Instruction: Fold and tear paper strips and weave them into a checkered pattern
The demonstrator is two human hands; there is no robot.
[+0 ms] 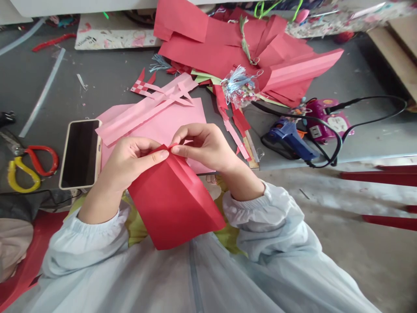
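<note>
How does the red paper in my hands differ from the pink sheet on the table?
The red paper is strong red; the pink sheet is pale pink. Your left hand and right hand pinch the red paper at its far end, while the pink sheet lies on the table. A folded pink strip partly covers the pink sheet; nothing lies across the red paper. Both look like paper.

Bright diffuse light, soft shadows, stretched edges

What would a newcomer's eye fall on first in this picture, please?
Probably the red sheet, pinched at its top by the left hand and right hand, mid-picture. Next, the red paper pile beyond them, and the scissors with red and yellow handles, far left.
</note>
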